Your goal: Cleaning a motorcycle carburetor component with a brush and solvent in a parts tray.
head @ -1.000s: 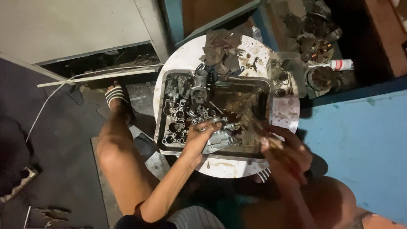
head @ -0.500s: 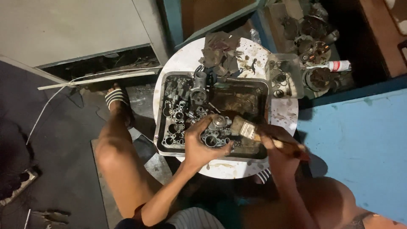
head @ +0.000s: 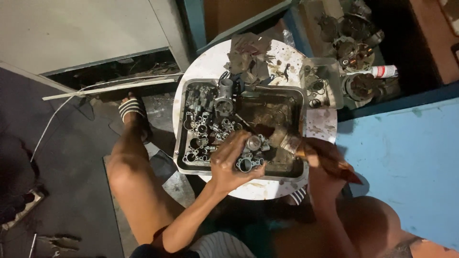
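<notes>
My left hand (head: 228,160) grips a grey metal engine part with round bores (head: 250,154) over the near side of a rectangular metal tray (head: 179,145). My right hand (head: 321,160) holds a paintbrush (head: 289,141) by its reddish handle, and the bristles touch the part's right side. The tray holds dirty dark liquid on the right and several small metal parts (head: 203,122) heaped on the left. It rests on a round white stained tabletop (head: 210,67).
Crumpled grey rags (head: 248,55) lie at the table's far edge. A clear plastic box (head: 322,81) of small parts sits at the right. More engine parts and a white spray can (head: 382,71) lie beyond it. A blue surface (head: 406,157) stands right; my sandalled foot (head: 131,110) is left.
My left hand has lifted the metal part from the tray and turned it upward. My right hand brought the brush onto the part's right side.
</notes>
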